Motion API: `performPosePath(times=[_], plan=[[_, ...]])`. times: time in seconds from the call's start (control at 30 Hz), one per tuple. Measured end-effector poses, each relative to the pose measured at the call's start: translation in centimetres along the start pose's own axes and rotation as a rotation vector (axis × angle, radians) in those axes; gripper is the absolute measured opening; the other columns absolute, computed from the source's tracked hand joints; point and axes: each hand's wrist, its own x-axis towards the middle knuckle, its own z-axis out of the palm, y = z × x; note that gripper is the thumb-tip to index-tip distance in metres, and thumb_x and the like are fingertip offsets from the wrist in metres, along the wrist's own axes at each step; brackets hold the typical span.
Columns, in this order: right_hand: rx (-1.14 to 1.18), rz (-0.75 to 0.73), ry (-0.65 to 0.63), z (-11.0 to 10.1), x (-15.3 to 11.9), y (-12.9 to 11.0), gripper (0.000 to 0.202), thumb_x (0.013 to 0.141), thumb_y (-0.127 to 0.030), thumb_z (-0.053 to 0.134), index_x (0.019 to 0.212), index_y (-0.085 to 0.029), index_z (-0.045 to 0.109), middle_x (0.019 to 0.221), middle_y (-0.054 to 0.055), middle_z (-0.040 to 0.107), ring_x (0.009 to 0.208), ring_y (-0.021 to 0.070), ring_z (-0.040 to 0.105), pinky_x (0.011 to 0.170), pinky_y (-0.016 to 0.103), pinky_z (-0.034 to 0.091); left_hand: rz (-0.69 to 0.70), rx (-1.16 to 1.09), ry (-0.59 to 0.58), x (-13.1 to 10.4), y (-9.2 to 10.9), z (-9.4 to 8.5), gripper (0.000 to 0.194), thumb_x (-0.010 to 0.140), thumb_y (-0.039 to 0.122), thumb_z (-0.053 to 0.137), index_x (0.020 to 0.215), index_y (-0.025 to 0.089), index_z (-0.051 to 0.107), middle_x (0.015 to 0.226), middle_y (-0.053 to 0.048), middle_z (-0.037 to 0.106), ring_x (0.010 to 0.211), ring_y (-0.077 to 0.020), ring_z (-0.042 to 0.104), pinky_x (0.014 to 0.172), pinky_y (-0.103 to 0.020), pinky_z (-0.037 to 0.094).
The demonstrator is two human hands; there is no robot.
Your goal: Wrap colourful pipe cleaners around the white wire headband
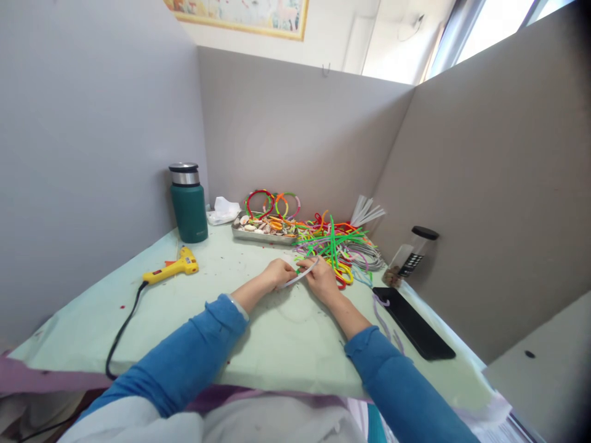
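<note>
1. While both your hands meet mid-table, left hand [277, 272] and right hand [320, 278] each pinch a white strip [301, 275].
2. Pipe cleaners [339, 246] lie just beyond, near the back edge.
3. Glue gun [172, 268] sits by the left edge.

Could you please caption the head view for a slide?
Both hands, left hand and right hand, grip a white headband beside pipe cleaners.

bright daylight, wide-angle warp

you get strong daylight from the window [498, 24] at upper right, blown out to white. the table [138, 307] is evenly lit with soft shadows. partition walls bow at the edges, the right corner darkens, and small items look soft.
</note>
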Motion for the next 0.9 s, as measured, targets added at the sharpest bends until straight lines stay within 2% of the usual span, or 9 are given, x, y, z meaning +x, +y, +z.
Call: performPosePath(times=[0.1,0.33,0.47,0.6,0.7,0.8,0.9], plan=[[-0.002,-0.042,-0.011,-0.1,0.06,0.12,0.023,0.082,-0.017,0.051,0.097,-0.024,0.067,0.082,0.006,0.064,0.081,0.0214,0.049,0.07,0.033,0.041,0.025,0.06,-0.078,-0.13,0.1,-0.16,0.022,0.068,0.032,0.057,0.055,0.015,0.062,0.039,0.001,0.046,0.034,-0.0088,0.038,0.039,-0.022,0.03],[0.05,-0.064,0.008,-0.56,0.26,-0.23,0.021,0.083,-0.021,0.052,0.097,-0.024,0.067,0.079,0.006,0.063,0.079,0.0211,0.048,0.071,0.034,0.04,0.218,0.205,-0.026,-0.1,-0.1,-0.45,0.027,0.07,0.032,0.052,0.053,0.015,0.063,0.044,0.002,0.049,0.044,-0.0088,0.04,0.047,-0.022,0.029],[0.078,-0.045,0.019,-0.4,0.28,-0.15,0.024,0.084,-0.022,0.051,0.104,-0.024,0.064,0.084,0.006,0.063,0.081,0.021,0.048,0.072,0.035,0.041,0.227,0.208,-0.024,-0.22,-0.02,-0.58,0.03,0.069,0.039,0.055,0.056,0.013,0.064,0.045,0.003,0.049,0.046,-0.0083,0.04,0.046,-0.021,0.027],[0.108,-0.054,0.005,-0.2,0.29,-0.08,0.023,0.084,-0.022,0.05,0.102,-0.024,0.065,0.079,0.005,0.062,0.078,0.0201,0.049,0.071,0.033,0.041,0.189,0.195,-0.022,-0.53,0.12,-0.52,0.036,0.072,0.046,0.053,0.061,0.014,0.066,0.044,0.004,0.048,0.045,-0.0081,0.04,0.046,-0.02,0.027],[0.114,-0.075,-0.001,-0.09,0.28,-0.08,0.022,0.085,-0.022,0.049,0.101,-0.025,0.065,0.08,0.005,0.063,0.078,0.0197,0.049,0.071,0.033,0.041,0.249,0.3,0.044,-0.48,0.03,-0.36,0.038,0.074,0.045,0.051,0.06,0.014,0.066,0.044,0.004,0.048,0.048,-0.0084,0.041,0.048,-0.02,0.026],[0.106,-0.095,-0.001,-0.01,0.28,-0.19,0.024,0.088,-0.023,0.045,0.103,-0.025,0.064,0.084,0.005,0.065,0.08,0.0196,0.05,0.073,0.033,0.041,0.333,0.408,0.085,-0.2,-0.11,-0.19,0.037,0.077,0.042,0.047,0.062,0.014,0.067,0.051,0.001,0.055,0.054,-0.0102,0.046,0.051,-0.02,0.028],[0.101,-0.117,-0.025,0.01,0.31,-0.41,0.027,0.09,-0.023,0.041,0.106,-0.024,0.063,0.088,0.006,0.065,0.084,0.0194,0.051,0.076,0.034,0.041,0.356,0.482,0.086,0.0,-0.08,-0.09,0.033,0.079,0.036,0.045,0.07,0.016,0.07,0.066,-0.003,0.065,0.061,-0.0134,0.053,0.057,-0.021,0.033]])
